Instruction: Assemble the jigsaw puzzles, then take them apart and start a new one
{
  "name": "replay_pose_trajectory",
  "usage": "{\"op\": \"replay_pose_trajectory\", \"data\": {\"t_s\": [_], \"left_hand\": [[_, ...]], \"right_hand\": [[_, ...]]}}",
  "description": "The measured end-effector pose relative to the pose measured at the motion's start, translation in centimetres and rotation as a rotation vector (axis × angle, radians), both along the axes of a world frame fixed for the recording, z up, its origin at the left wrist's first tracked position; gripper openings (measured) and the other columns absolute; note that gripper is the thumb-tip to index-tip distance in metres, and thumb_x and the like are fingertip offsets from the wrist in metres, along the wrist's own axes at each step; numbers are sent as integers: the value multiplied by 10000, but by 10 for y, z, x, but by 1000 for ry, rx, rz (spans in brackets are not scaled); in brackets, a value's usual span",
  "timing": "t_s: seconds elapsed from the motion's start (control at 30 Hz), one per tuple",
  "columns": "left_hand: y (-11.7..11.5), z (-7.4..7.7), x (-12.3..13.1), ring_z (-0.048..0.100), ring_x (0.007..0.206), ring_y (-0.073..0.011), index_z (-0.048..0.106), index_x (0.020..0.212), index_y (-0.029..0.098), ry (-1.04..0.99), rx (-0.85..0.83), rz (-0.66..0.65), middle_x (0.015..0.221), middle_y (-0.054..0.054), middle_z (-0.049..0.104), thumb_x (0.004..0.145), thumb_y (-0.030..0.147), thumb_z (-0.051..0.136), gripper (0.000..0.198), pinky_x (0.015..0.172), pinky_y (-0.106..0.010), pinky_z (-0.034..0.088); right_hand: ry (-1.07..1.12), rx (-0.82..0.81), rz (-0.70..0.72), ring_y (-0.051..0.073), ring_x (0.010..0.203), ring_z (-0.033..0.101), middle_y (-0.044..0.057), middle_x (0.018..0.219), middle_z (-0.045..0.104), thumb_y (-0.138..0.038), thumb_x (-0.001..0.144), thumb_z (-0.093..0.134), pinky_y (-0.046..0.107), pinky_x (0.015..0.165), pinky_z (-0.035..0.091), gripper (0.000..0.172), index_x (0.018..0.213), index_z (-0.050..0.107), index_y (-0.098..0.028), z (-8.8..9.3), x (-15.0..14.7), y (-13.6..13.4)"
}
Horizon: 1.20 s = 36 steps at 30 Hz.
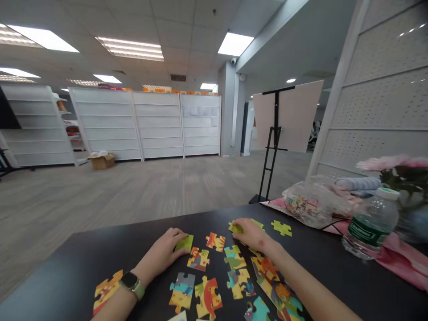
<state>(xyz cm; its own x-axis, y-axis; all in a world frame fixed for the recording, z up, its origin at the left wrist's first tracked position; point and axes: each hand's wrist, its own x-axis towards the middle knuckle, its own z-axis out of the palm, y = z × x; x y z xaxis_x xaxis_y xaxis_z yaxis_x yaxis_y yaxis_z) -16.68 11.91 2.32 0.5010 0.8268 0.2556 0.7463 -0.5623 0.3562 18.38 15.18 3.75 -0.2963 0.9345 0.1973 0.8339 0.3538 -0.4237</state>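
Note:
My left hand point(167, 248), with a watch point(131, 281) on its wrist, grips a green puzzle piece point(187, 242) between thumb and fingers at the tabletop. Further right, my right hand point(251, 233) has its curled fingers on another green puzzle piece point(236, 228); its fingertips are partly hidden. Between the hands lie an orange piece point(216, 241) and a piece with a red figure point(198, 259). Closer to me are a grey-blue piece point(182, 290) and a red-and-yellow piece point(208, 296). A joined section of puzzle point(272, 285) is partly covered by my right forearm.
A loose green piece point(281, 228) lies beyond my right hand. At the right stand a water bottle point(371, 225), a clear plastic bag point(309, 200) and pink flowers point(394, 162). An orange piece point(109, 290) is beside my left forearm. Past the dark table point(133, 234) stands an easel point(272, 147).

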Motion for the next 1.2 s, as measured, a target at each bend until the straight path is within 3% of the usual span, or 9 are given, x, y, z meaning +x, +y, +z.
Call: {"op": "replay_pose_trajectory", "data": {"t_s": [0.2, 0.37, 0.5, 0.63, 0.7, 0.77, 1.0, 1.13, 1.2], "left_hand": [[-5, 1, -1, 605, 1142, -252, 675, 1239, 262, -29, 11, -33, 1267, -83, 639, 950, 441, 623, 344, 1020, -366, 489], [-4, -1, 1, 643, 1080, -235, 686, 1199, 269, -62, 39, 12, 1160, -63, 709, 1040, 439, 434, 343, 973, -353, 511], [4, -8, 0, 708, 958, -231, 581, 1324, 269, -107, 61, 181, 1054, -70, 743, 1071, 350, 259, 417, 867, -347, 541], [7, -15, -2, 675, 1050, -272, 622, 1257, 233, -103, 80, 276, 1094, -94, 724, 1025, 342, 380, 353, 880, -380, 526], [6, -15, -2, 634, 1102, -277, 642, 1214, 219, -95, 92, 296, 1133, -100, 699, 1012, 325, 397, 335, 916, -398, 507], [2, -13, -2, 620, 1082, -259, 662, 1161, 231, -84, 89, 281, 1123, -87, 688, 1016, 315, 387, 322, 913, -382, 500], [-8, -5, -2, 594, 1011, -248, 684, 1046, 269, -52, 50, 197, 1087, -57, 659, 1005, 342, 437, 261, 844, -358, 497], [-7, -5, -3, 585, 1013, -251, 683, 1052, 263, -55, 43, 187, 1097, -59, 655, 1003, 346, 436, 266, 883, -381, 491], [-6, -7, -3, 582, 1021, -254, 683, 1063, 260, -53, 39, 180, 1108, -63, 654, 1003, 357, 433, 274, 896, -388, 490]], "right_hand": [[64, 53, 6, 240, 1044, 699, 71, 1086, 763, -270, 936, 539, 323, 913, 487, 384, 1309, 612, -211, 0, -8, -3], [140, 104, -168, 200, 930, 718, 83, 1036, 752, -264, 1001, 349, 301, 855, 514, 391, 1290, 591, -160, -5, -8, 16], [87, 92, -241, 210, 1071, 675, 117, 1179, 704, -232, 928, 441, 298, 910, 488, 339, 1174, 661, -157, 3, 16, 20], [-48, -29, -211, 245, 821, 690, 56, 828, 725, -369, 721, 734, 311, 736, 488, 203, 839, 726, -205, 17, 39, 0], [-95, -76, -200, 242, 770, 675, 36, 795, 710, -393, 562, 841, 293, 662, 467, 298, 759, 701, -220, 17, 42, -11], [-116, -89, -197, 234, 781, 665, 33, 842, 704, -378, 522, 855, 282, 648, 453, 329, 747, 672, -221, 14, 39, -19], [-72, -43, -125, 190, 788, 628, 3, 829, 668, -239, 705, 702, 270, 666, 403, 174, 814, 569, -217, 15, 22, -23], [-29, -42, -19, 173, 752, 629, -15, 847, 689, -367, 760, 721, 263, 658, 432, 202, 844, 599, -229, 25, 23, -28], [-9, -34, -1, 196, 845, 657, 18, 928, 716, -403, 847, 637, 286, 739, 477, 192, 921, 652, -226, 25, 27, -26]]}}
